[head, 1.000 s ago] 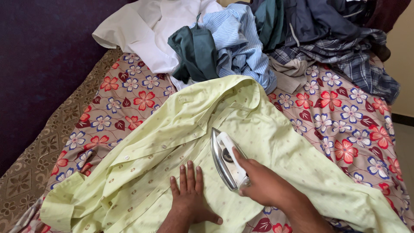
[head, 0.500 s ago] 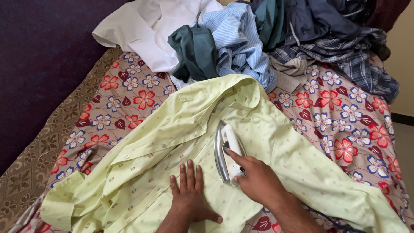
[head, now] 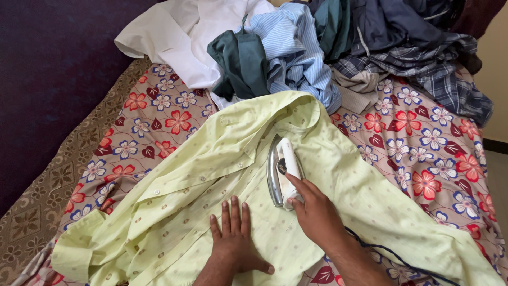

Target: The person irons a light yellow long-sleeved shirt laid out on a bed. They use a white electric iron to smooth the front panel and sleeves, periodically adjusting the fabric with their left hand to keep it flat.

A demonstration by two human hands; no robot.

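Now my right hand closes its grip on the iron at mid-frame, pressing the pale green shirt spread on the floral bed, while my left hand lies flat, fingers spread, lower centre.

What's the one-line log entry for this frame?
left hand: flat on shirt | right hand: grips iron | iron: on shirt, below collar | pile: behind shirt

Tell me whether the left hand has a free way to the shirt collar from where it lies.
Probably yes: the left hand lies flat on the shirt, and only open cloth lies towards the collar; the iron stands aside.
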